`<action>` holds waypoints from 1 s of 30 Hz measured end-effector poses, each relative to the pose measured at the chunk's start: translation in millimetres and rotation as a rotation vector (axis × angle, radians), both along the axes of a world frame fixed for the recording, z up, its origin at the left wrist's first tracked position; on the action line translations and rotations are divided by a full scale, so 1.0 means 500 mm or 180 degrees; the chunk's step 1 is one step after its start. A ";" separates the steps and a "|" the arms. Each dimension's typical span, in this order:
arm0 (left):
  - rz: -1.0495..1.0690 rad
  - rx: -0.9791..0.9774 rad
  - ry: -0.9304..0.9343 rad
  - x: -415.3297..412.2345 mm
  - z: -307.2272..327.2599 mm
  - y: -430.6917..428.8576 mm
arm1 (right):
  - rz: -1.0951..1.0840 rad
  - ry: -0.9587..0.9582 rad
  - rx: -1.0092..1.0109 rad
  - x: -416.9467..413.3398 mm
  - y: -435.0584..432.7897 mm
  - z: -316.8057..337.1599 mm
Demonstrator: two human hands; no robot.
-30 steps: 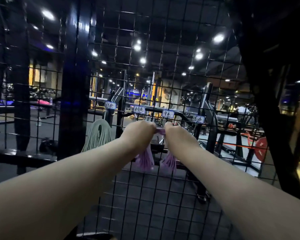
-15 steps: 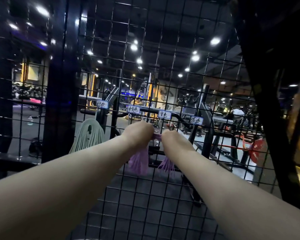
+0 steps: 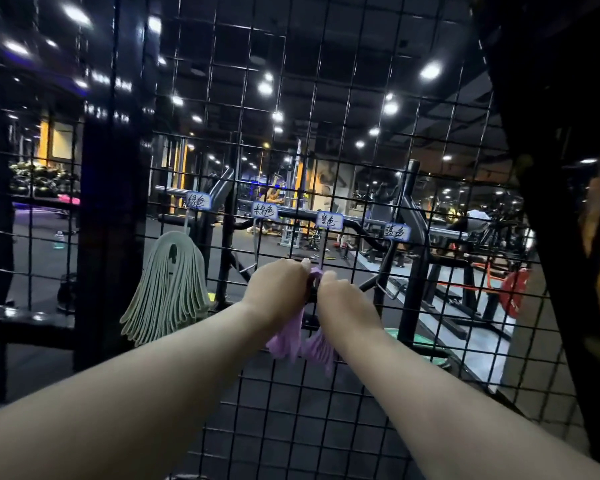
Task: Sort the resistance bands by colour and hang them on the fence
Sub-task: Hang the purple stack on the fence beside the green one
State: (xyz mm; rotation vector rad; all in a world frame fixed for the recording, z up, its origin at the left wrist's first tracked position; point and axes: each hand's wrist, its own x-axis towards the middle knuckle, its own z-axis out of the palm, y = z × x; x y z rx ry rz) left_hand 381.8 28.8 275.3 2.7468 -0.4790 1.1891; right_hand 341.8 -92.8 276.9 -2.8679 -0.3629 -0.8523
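Note:
A bundle of purple resistance bands (image 3: 300,341) hangs against the black wire fence (image 3: 326,133), below the third white label (image 3: 329,220). My left hand (image 3: 278,289) and my right hand (image 3: 343,299) are side by side, both closed on the top of the purple bundle, where it meets the fence; its ends dangle below my wrists. A bundle of pale green bands (image 3: 168,289) hangs on a hook under the first label (image 3: 198,201). Further labels sit at the second (image 3: 264,211) and fourth (image 3: 396,232) places, with nothing hung under them.
A thick black post (image 3: 111,202) stands left of the green bands and a dark slanted beam (image 3: 551,168) at the right. Gym machines and a red weight plate (image 3: 515,293) lie behind the fence. A green disc (image 3: 400,336) sits low behind the mesh.
My hands and the purple bundle stayed together at the fence. The view has shifted so the fence and labels sit further right and lower in frame.

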 end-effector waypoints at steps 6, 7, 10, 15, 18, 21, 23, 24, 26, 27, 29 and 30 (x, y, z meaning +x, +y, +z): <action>-0.0148 -0.0515 0.0076 -0.010 -0.019 -0.012 | 0.0070 0.0085 0.0640 0.004 0.002 -0.019; -0.0090 -0.0578 0.0173 -0.009 -0.025 -0.013 | 0.0049 0.0106 0.0662 0.009 0.004 -0.025; -0.0146 -0.0878 0.0416 -0.007 -0.041 -0.014 | 0.0079 0.0007 0.0723 0.018 0.005 -0.042; -0.0485 -0.1301 0.0682 -0.022 -0.064 -0.021 | 0.0107 -0.0160 0.0862 0.024 -0.005 -0.067; -0.0737 -0.1838 0.1050 -0.032 -0.079 -0.021 | 0.0078 0.0027 0.0863 0.019 -0.007 -0.080; -0.0935 -0.2097 0.1374 -0.040 -0.097 -0.014 | 0.0126 0.0110 0.1011 0.013 -0.010 -0.095; -0.0970 -0.2063 0.1445 -0.040 -0.119 -0.010 | 0.0127 0.0166 0.1057 0.010 -0.016 -0.110; -0.0978 -0.2024 0.1471 -0.038 -0.132 -0.009 | 0.0124 0.0207 0.1082 0.008 -0.020 -0.117; -0.0975 -0.1950 0.1529 -0.036 -0.157 -0.005 | 0.0123 0.0310 0.1138 0.002 -0.025 -0.137; -0.0977 -0.1949 0.1581 -0.035 -0.167 -0.003 | 0.0121 0.0343 0.1164 0.001 -0.029 -0.145; -0.1013 -0.2000 0.1682 -0.032 -0.182 -0.004 | 0.0068 0.0395 0.1202 0.001 -0.034 -0.162; -0.1041 -0.2060 0.1714 -0.030 -0.188 -0.006 | 0.0036 0.0414 0.1218 0.001 -0.036 -0.168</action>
